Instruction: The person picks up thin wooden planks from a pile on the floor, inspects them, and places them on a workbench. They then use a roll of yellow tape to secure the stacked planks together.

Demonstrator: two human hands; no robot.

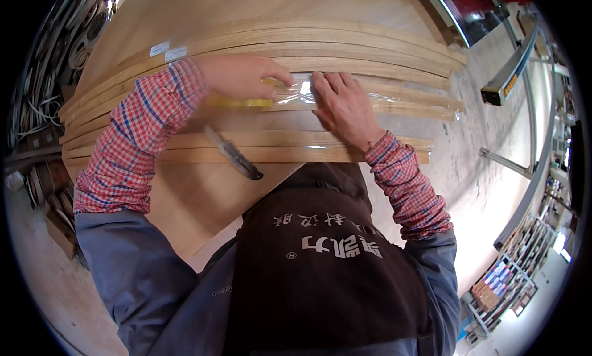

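My left hand (250, 75) is closed on a roll of yellowish clear packing tape (242, 102), partly hidden under the palm. From it a shiny strip of clear tape (295, 92) lies along the light wooden strips (401, 104) across the middle of the table. Just to the right, my right hand (346, 106) grips those strips, its bent fingers at the far side and its thumb at the near side. Closer to me a utility knife (240, 160) with a dark handle lies slanted over the table, its blade pointing away to the left and touching the nearest wooden strips (302, 153).
Further wooden strips (345, 40) with two white labels (176, 53) lie beyond my hands on the brown tabletop (203, 202). Coils of edging (92, 32) hang at the far left. A long metal beam (509, 78) stands to the right, with shelving (502, 285) at lower right.
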